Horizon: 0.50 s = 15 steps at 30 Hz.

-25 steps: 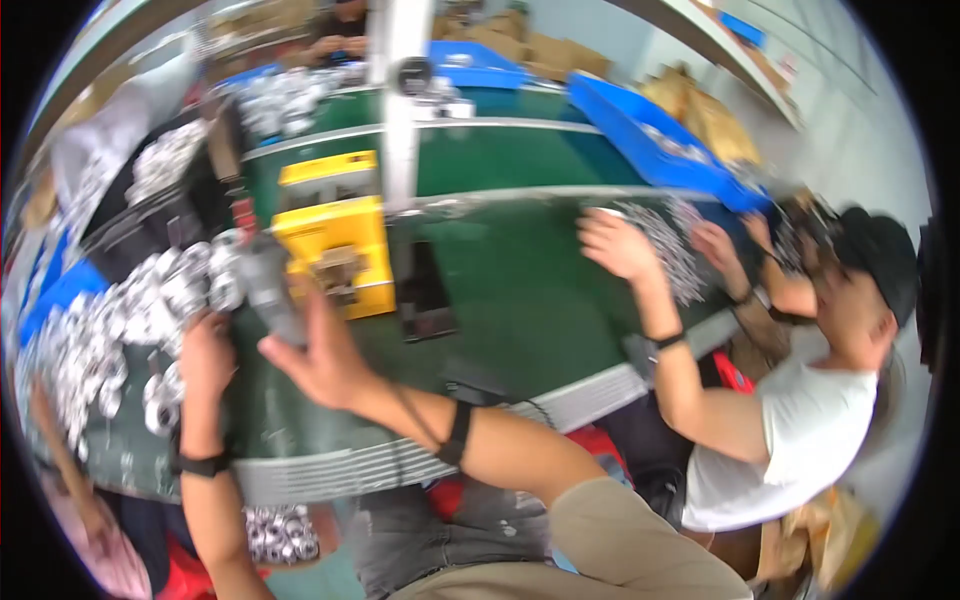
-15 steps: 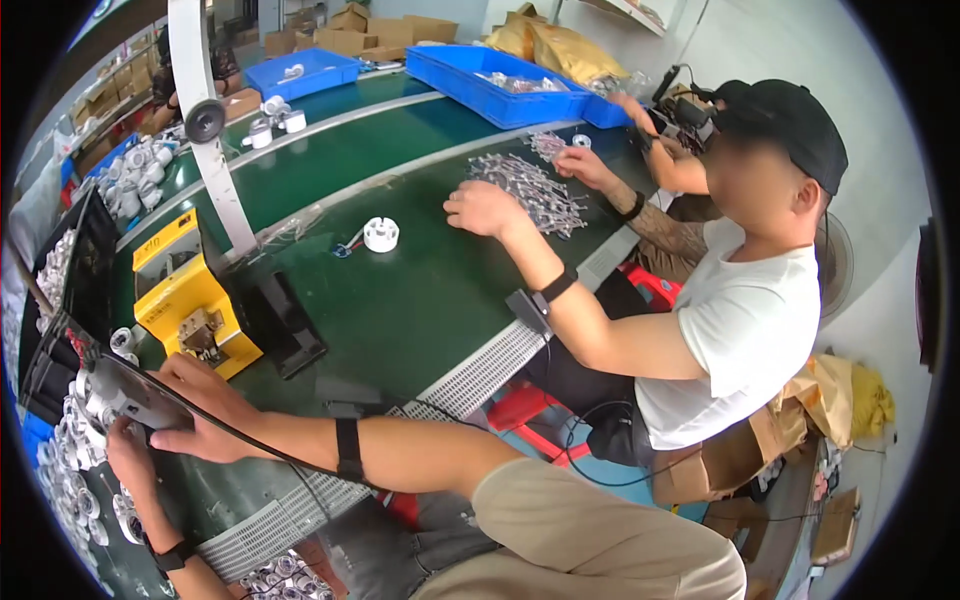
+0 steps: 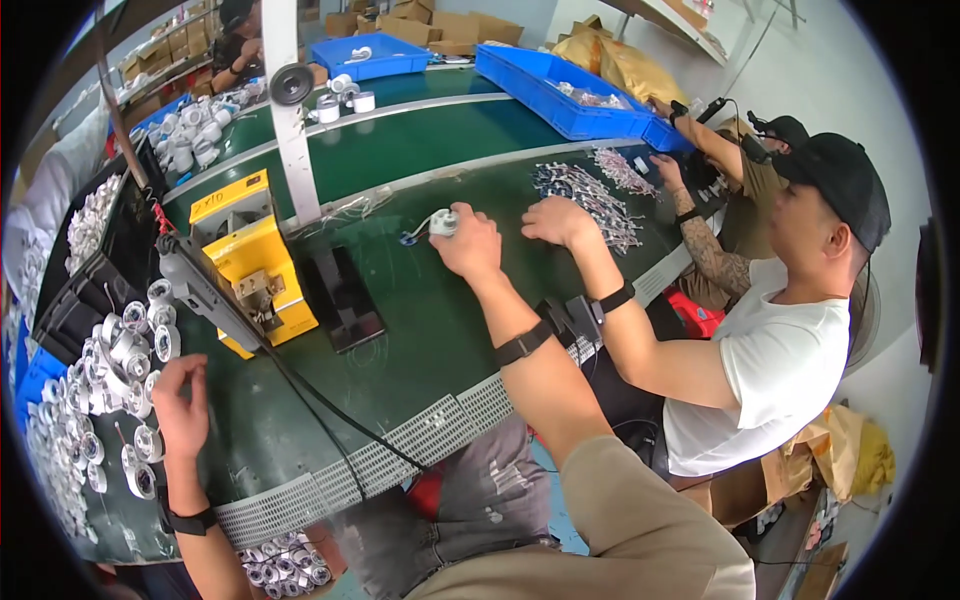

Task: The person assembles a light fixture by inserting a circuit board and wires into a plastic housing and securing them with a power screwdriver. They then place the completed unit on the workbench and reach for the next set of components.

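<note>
My right hand (image 3: 474, 248) reaches out over the green bench, its fingers closed round a small white round plastic part (image 3: 441, 222). Thin wires with a blue end trail from that part onto the bench. On the left, my left hand (image 3: 182, 408) is raised with its fingers stretched up and nothing visible in them. Beside it lies a heap of white round parts with metallic centres (image 3: 125, 355). A grey tool (image 3: 205, 285) with a black cable hangs from a red cord between my hands, touched by neither.
A yellow machine (image 3: 258, 265) and a flat black object (image 3: 343, 298) stand mid-bench. To the right, a co-worker's hand (image 3: 560, 222) is near a pile of wired pieces (image 3: 590, 200). A white post (image 3: 291, 130) rises behind; blue bins (image 3: 560, 100) line the back.
My right hand has moved from the left side across to the white part and closed on it. My left hand has come away from the grey tool. The whole view has shifted.
</note>
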Motion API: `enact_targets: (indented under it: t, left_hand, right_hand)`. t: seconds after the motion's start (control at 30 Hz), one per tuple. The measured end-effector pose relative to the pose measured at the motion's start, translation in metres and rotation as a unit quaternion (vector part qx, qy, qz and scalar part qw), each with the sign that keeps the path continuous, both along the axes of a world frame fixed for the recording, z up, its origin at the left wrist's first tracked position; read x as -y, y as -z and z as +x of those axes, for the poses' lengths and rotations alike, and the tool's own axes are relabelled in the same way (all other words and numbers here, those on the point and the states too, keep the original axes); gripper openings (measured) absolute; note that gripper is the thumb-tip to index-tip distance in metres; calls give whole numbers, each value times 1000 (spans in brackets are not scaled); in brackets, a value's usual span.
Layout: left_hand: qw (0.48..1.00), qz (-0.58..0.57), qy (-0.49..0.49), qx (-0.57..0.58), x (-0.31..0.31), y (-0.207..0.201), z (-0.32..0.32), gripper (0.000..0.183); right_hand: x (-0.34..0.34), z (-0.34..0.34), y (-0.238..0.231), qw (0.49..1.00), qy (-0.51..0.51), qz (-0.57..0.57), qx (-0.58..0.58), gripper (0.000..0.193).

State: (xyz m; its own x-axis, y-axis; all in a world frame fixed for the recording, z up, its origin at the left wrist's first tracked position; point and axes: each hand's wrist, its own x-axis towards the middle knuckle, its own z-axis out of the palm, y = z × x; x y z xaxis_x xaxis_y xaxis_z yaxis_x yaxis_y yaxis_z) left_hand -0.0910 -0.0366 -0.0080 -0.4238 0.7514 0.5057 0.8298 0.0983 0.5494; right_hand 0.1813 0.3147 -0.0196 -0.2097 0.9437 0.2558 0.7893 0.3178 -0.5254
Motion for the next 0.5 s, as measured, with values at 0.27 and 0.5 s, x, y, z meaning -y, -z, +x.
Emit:
enact_targets:
  t: [0.27, 0.5]
  left_hand:
    - [942, -84, 173, 274, 4, 5, 22, 10]
    - [828, -60, 300, 470, -14, 18, 67, 41]
  right_hand:
    - [74, -46, -26, 857, -272, 224, -376, 61]
    - [157, -68, 5, 708, -636, 181, -249, 51]
